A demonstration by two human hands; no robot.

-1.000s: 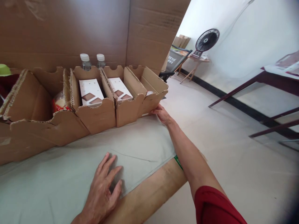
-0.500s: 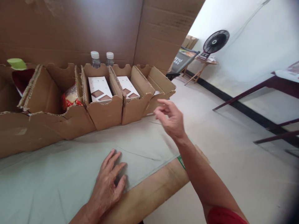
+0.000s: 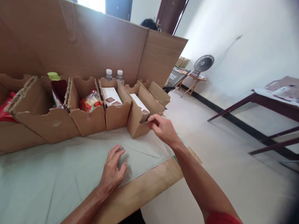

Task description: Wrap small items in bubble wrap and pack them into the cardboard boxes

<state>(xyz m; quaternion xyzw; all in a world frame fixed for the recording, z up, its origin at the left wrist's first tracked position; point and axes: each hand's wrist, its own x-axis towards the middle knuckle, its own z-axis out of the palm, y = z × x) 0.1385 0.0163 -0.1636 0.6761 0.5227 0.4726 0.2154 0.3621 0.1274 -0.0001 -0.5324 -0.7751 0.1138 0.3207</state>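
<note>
My left hand lies flat, palm down, fingers loosely spread and holding nothing, on the pale cloth that covers the table, close to the near edge. Further out and to the right, my right hand is pinched shut on the near right corner of a cardboard box; thumb and fingers close on the top edge of its wall. That box stands on the cloth at the right end of a row of open boxes and is turned at an angle to its neighbours, with a white carton lying inside it. To its left, the next box holds another white carton, and the one after that a red snack bag. Behind the row stand two water bottles against a tall cardboard sheet. Far right, a fan stands by the white wall.
</note>
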